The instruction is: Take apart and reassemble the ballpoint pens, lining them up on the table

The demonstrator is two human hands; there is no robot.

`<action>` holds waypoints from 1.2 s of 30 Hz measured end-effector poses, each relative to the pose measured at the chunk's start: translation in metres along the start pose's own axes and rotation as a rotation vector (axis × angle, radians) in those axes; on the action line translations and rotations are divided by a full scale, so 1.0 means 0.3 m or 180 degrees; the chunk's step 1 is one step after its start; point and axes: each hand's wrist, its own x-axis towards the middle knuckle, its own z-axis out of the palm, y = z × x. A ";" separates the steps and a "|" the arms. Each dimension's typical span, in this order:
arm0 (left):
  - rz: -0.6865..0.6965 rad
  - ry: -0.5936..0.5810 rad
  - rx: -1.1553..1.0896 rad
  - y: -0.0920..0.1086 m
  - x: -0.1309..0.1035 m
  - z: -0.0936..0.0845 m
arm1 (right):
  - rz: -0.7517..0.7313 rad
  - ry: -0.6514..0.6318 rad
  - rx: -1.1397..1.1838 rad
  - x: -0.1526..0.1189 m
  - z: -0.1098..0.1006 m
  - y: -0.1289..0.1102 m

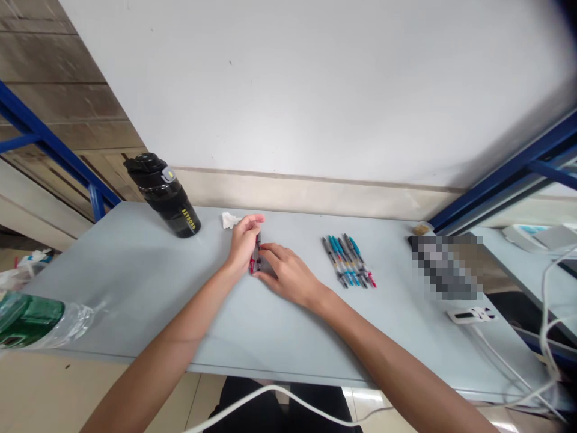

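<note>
place: a work room, like an office | signs: a plain gray table [135, 270], blue metal frames [505, 180], many pens [348, 261], white cables [509, 361], a bare white wall [315, 84]

Lying on the pale grey table [135, 270], small bundle of pens [256, 255] in red and black, packed side by side, running roughly away from the camera, tips toward the near edge. Sitting pinched between left hand [243, 240] on its left flank and right hand [288, 273] on its right flank, fingers touching both sides. Showing red at the near end, dark barrels further up. Resting flat, not lifted. Exact pen count not readable: partly covered by fingers.
</note>
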 end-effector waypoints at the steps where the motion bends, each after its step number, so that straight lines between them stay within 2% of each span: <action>1: -0.0008 -0.0002 0.0029 0.001 0.000 0.000 | 0.0020 0.0016 -0.0003 0.001 0.002 0.004; 16: 0.0238 0.0009 0.0426 -0.021 -0.002 0.011 | 0.0043 -0.0038 -0.0259 -0.001 0.004 -0.007; 27: 0.0363 0.0034 0.0398 -0.025 0.009 0.010 | -0.0261 -0.0179 -0.0261 -0.004 -0.014 -0.021; 30: 0.0370 0.0036 0.0376 -0.035 0.020 0.002 | -0.0317 -0.0213 -0.0239 -0.004 -0.058 -0.015; 32: 0.0355 0.0028 0.0317 -0.042 0.027 -0.001 | -0.0218 -0.0190 -0.0307 -0.017 -0.118 0.003; 34: 0.0322 0.0022 0.0265 -0.045 0.028 -0.002 | 0.0068 -0.0135 -0.0475 -0.052 -0.195 0.031; 36: 0.0280 0.0021 0.0256 -0.043 0.023 0.002 | 0.0563 0.0044 -0.0818 -0.106 -0.274 0.060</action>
